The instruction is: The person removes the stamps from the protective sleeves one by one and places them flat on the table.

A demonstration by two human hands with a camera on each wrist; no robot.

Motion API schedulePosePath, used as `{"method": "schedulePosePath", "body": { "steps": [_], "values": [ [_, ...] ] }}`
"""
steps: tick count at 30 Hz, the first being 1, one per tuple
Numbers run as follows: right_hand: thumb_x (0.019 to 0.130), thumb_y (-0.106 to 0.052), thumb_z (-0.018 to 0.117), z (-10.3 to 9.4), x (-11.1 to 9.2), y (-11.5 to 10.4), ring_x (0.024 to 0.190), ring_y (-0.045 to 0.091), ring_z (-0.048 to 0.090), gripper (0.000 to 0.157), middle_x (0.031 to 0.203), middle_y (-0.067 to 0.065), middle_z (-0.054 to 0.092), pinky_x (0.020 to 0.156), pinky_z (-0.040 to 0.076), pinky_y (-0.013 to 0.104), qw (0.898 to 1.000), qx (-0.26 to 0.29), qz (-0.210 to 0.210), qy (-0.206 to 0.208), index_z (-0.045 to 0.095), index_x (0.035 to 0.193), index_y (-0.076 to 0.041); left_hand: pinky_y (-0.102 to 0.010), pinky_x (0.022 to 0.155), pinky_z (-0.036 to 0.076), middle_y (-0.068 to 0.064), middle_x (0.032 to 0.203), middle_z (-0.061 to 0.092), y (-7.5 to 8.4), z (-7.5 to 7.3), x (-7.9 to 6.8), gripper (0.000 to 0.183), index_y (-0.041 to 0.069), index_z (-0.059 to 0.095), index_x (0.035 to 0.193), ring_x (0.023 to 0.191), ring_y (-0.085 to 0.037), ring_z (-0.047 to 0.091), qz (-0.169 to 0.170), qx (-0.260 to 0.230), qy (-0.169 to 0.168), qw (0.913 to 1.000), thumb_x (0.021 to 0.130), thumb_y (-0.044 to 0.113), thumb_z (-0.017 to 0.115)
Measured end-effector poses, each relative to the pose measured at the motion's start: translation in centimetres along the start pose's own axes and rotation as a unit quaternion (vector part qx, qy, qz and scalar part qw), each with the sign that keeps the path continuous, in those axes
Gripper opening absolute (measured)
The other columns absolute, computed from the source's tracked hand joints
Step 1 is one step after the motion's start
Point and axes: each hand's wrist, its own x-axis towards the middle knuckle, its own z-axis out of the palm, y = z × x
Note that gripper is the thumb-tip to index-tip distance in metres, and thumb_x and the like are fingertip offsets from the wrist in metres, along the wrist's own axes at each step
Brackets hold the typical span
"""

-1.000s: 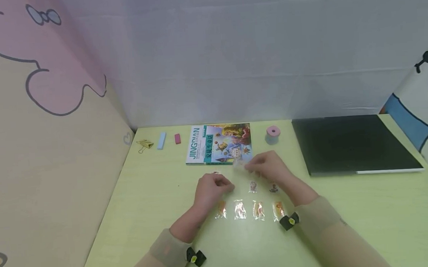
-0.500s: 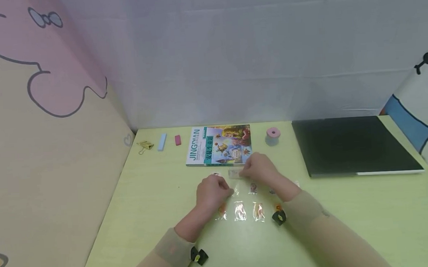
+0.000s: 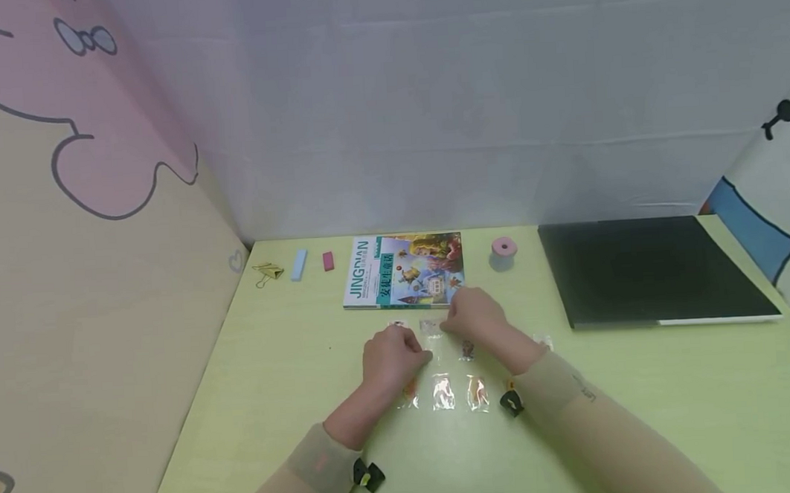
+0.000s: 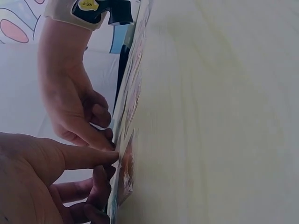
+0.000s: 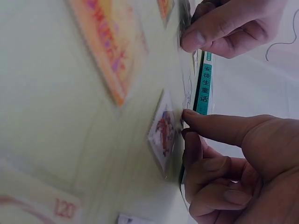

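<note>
Over the last second, the right hand (image 3: pixel 477 317) has moved left, shifting the clear packet (image 3: pixel 429 326) from the book's (image 3: pixel 410 272) near corner to just before it, while the sleeve (image 3: pixel 548 387) now mostly covers the rightmost orange packet (image 3: pixel 511 384).

In the head view, beige-sleeved arms (image 3: pixel 312 459) rise from the lower edge to the centre, the bare left hand (image 3: pixel 389 360) lower than the right hand (image 3: pixel 477 317), both with curled fingers.

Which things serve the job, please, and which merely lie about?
Likely the job:
small flat shiny plastic packets

Likely just lying about:
colourful rectangular book
gold metal binder clip
pale blue oblong bar
small pink block
pink-topped grey cylinder
flat black rectangular panel
</note>
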Motion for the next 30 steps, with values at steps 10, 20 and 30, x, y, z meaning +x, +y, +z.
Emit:
{"method": "schedulePosePath", "body": {
  "steps": [10, 20, 30],
  "values": [
    [0.078, -0.031, 0.072, -1.3, -0.9, 2.6, 0.072, 0.016, 0.058, 0.017, 0.08, -0.002, 0.064, 0.07, 0.049, 0.033, 0.997, 0.051, -0.059, 0.024, 0.065, 0.08, -0.016, -0.027, 0.058, 0.042, 0.01, 0.059, 0.058, 0.6, -0.3, 0.3, 0.022, 0.024, 0.06, 0.061, 0.059, -0.01, 0.052, 0.025, -0.053, 0.005, 0.9983, 0.073, 0.034, 0.076],
    [0.073, -0.024, 0.078, -1.4, -2.9, 4.4, 0.082, 0.019, 0.06, 0.031, 0.089, 0.003, 0.066, 0.078, 0.049, 0.038, 0.994, 0.027, -0.102, 0.022, 0.068, 0.097, -0.009, -0.03, 0.069, 0.035, 0.011, 0.062, 0.054, 2.6, 1.7, 1.8, 0.034, 0.024, 0.066, 0.092, 0.077, -0.015, 0.046, 0.105, -0.009, 0.007, 0.9945, 0.067, 0.04, 0.081],
    [0.065, -0.027, 0.083, -0.3, -4.1, 5.3, 0.087, 0.021, 0.055, 0.044, 0.092, 0.005, 0.062, 0.082, 0.046, 0.039, 0.992, 0.0, -0.119, 0.044, 0.067, 0.101, -0.008, -0.031, 0.073, 0.035, 0.008, 0.074, 0.052, 4.2, 3.6, 2.2, 0.046, 0.029, 0.065, 0.099, 0.084, -0.017, 0.043, 0.15, 0.086, 0.007, 0.9849, 0.061, 0.052, 0.08]
  ]
}}
